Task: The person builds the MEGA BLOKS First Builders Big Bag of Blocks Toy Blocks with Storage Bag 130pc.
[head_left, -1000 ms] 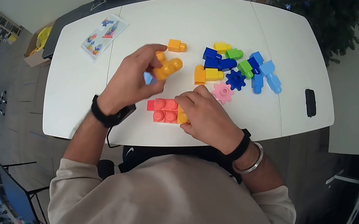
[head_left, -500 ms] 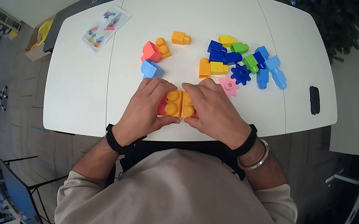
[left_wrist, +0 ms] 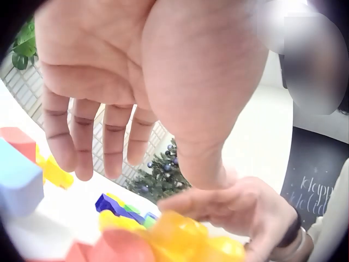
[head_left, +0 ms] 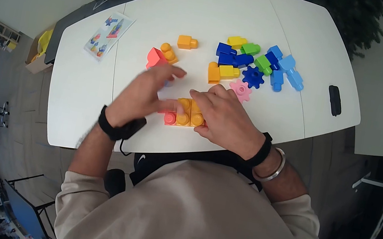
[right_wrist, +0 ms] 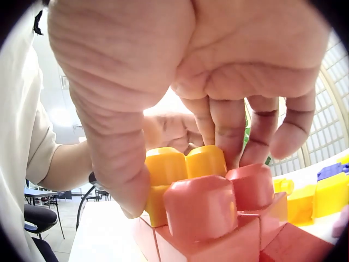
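Observation:
On the white table, orange-yellow blocks (head_left: 183, 111) sit side by side on top of a red block base (head_left: 170, 119). The right hand (head_left: 229, 123) pinches the yellow blocks (right_wrist: 165, 166), thumb on the near side and fingers behind, with red studs (right_wrist: 200, 207) beside them. Over the left end hovers the left hand (head_left: 141, 91), its fingers extended and parted, holding nothing; its thumb is over or against the blocks, which one I cannot tell. Beneath that hand a light blue block (left_wrist: 20, 183) is mostly hidden in the head view.
Past the left hand lie a red block (head_left: 155, 58) and orange blocks (head_left: 187, 42). Yellow, green and blue blocks, a dark blue gear (head_left: 253, 77) and a pink gear (head_left: 240, 91) cluster to the right. A picture sheet (head_left: 108, 37) and a black case (head_left: 334, 100) lie farther out.
The left hand brought an orange-yellow block onto the red base, gripped there beside the right hand, then let go and moved up and left. The right hand has stayed at the blocks.

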Motion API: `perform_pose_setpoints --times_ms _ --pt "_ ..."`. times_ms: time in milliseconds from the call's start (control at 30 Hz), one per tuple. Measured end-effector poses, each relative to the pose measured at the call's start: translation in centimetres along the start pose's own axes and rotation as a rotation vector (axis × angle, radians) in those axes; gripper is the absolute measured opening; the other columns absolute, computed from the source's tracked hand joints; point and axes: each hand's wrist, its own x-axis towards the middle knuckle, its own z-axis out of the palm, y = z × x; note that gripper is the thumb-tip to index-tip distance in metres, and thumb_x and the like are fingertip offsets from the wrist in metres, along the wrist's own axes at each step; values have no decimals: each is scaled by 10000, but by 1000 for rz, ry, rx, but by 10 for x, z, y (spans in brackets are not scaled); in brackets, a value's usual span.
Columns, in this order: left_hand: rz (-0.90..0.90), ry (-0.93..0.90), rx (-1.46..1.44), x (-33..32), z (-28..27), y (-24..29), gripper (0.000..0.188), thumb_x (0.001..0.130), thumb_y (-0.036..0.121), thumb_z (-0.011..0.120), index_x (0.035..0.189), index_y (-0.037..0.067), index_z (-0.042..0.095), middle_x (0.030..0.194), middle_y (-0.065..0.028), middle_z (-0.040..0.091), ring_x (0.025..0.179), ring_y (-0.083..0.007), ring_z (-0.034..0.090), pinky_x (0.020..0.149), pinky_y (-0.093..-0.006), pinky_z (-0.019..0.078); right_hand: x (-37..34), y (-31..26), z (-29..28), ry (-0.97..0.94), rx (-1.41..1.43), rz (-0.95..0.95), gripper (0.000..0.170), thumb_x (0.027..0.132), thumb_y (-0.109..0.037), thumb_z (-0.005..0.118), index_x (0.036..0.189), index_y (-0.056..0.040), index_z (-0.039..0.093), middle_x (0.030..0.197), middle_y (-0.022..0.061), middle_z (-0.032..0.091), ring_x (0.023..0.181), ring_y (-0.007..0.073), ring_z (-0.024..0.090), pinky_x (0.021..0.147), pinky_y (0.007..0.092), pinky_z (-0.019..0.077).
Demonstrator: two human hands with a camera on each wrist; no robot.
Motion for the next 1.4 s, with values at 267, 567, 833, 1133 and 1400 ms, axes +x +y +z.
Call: perform_pose_setpoints --times_ms 267,567,833,1133,1400 --pt "-107 150 310 81 -26 -39 528 901 271 936 1310 16 721 1208 -183 790 1097 -326 771 902 -420 632 -1 -4 -2 -31 0 42 796 792 -199 945 1486 26 626 1192 93 743 1175 281 615 988 432 492" --pt "-316 22 589 92 -3 -64 588 796 247 938 1309 37 741 1194 -205 771 1124 -375 743 970 -460 624 -2 -4 0 -45 1 72 822 787 -208 948 1505 5 611 1160 103 742 1203 299 605 1008 441 493" --pt "132 -6 41 29 -35 35 560 787 -81 794 1328 47 732 1371 -129 765 1183 -355 739 991 -445 612 -2 -2 -13 -88 69 89 828 762 -249 998 1462 -9 628 1158 109 740 1222 310 620 1029 452 496" --pt "271 -136 -31 -26 2 50 570 794 -189 686 1311 51 701 1398 -104 749 1207 -351 724 1007 -431 632 -17 -17 -29 256 318 1 410 907 -162 899 1217 -47 656 1085 119 677 945 320 691 825 437 586" --pt "190 -89 -67 -33 15 35 381 850 -124 770 1193 38 735 1268 -117 745 1097 -342 764 929 -416 649 -27 -15 -11 227 194 -44 178 940 -98 830 1068 -44 718 1034 92 680 914 298 681 812 427 591"
